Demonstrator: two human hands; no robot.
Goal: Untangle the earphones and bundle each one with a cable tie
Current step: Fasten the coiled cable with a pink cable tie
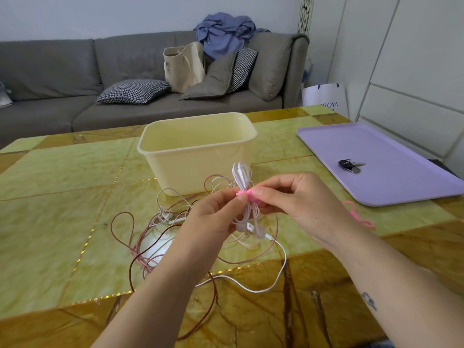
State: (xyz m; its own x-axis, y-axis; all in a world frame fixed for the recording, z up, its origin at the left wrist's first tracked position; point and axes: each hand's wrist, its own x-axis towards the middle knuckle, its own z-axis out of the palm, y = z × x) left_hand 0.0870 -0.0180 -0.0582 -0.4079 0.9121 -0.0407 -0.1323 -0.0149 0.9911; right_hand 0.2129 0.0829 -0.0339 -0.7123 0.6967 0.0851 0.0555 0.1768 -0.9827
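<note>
Left hand (213,214), right hand (298,197) fingers pinch pink tie (244,193) round earphone bundle (242,175); tie half-hidden.

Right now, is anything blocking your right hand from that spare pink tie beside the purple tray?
Nothing visible does: only bare table lies between the right hand and the spare pink tie by the purple tray. That hand and the left hand are busy, though, pinching the other pink tie around the coiled white earphone.
</note>
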